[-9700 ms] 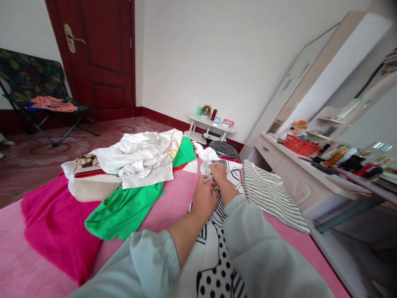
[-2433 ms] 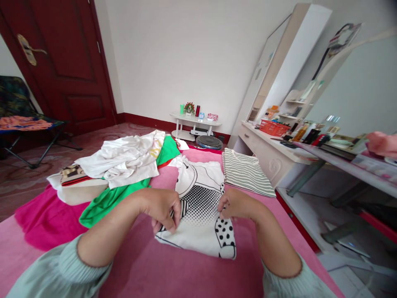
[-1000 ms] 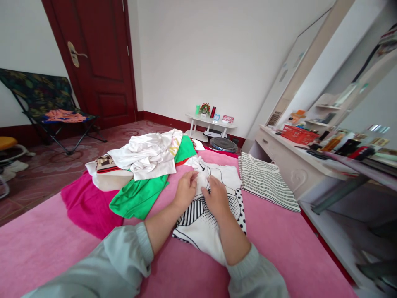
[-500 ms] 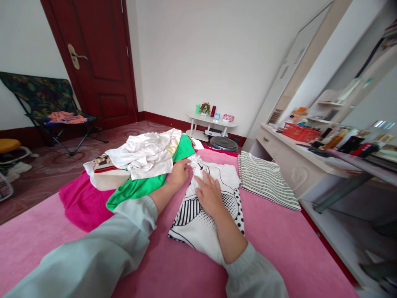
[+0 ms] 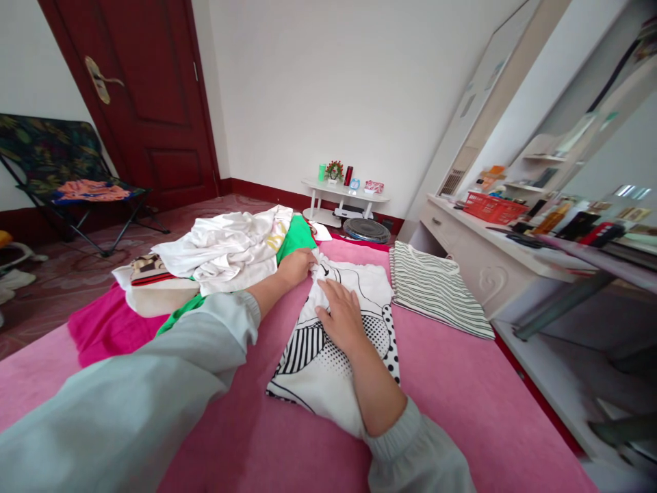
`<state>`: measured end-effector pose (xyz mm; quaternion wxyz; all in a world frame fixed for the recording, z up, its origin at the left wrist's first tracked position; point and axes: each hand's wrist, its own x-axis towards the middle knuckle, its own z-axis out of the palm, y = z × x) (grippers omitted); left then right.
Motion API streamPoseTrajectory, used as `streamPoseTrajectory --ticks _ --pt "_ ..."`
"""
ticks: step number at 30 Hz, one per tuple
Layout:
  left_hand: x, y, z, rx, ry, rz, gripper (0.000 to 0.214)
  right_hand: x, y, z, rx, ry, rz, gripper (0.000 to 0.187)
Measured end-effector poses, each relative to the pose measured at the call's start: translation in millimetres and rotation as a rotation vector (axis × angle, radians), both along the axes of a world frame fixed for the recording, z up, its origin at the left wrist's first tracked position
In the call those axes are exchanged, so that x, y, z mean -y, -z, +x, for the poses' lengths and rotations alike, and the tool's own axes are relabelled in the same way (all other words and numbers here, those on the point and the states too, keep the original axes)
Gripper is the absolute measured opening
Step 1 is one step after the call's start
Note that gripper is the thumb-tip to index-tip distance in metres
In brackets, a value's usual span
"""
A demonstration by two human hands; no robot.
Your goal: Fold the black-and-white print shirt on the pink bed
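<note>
A white shirt with black stripes, dots and line drawings (image 5: 328, 404) lies folded on the pink bed cover (image 5: 452, 411). My left hand (image 5: 299, 267) is closed on the bunched white edge at its far left corner. Flat on the upper middle of the shirt rests my right hand (image 5: 341, 315), its fingers spread. Just left of my left hand is a loose heap with a white garment (image 5: 226, 246) on top. Green cloth (image 5: 298, 236) and magenta cloth (image 5: 113, 325) stick out from under it. To the right lies a folded striped shirt (image 5: 436, 287).
A dressing table (image 5: 472, 257) with a red basket (image 5: 494, 207) and bottles stands along the right. Beyond the bed are a low white table (image 5: 343, 193) and a round dark-topped object (image 5: 366, 231). A folding chair (image 5: 76, 171) stands by the red door (image 5: 159, 103).
My view has shifted slightly, so the room sits further left. My left hand has moved a little away from me along the shirt's edge. My right hand stays on the shirt.
</note>
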<state>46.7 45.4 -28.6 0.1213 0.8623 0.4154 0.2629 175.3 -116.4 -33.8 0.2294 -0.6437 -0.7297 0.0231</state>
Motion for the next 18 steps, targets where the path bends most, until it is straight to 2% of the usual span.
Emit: streamPoseTrajectory --ticks 3,6,11,18 --pt "-9.1 -7.6 5.7 -0.101 0.058 0.004 0.027 0.0 0.2 -0.4 0.005 0.01 -0.009 0.046" --pt "-19.2 -13.4 12.5 -0.204 0.035 -0.038 0.023 -2.5 2.6 0.0 -0.014 0.042 -0.03 0.052" --pt "-23.3 -17.2 28.0 -0.285 -0.142 -0.033 0.017 -5.2 5.2 1.5 -0.016 0.028 -0.046 0.057" --pt "-5.6 -6.9 39.4 -0.221 -0.309 0.064 0.027 -3.5 3.7 1.9 -0.015 0.012 -0.042 0.054"
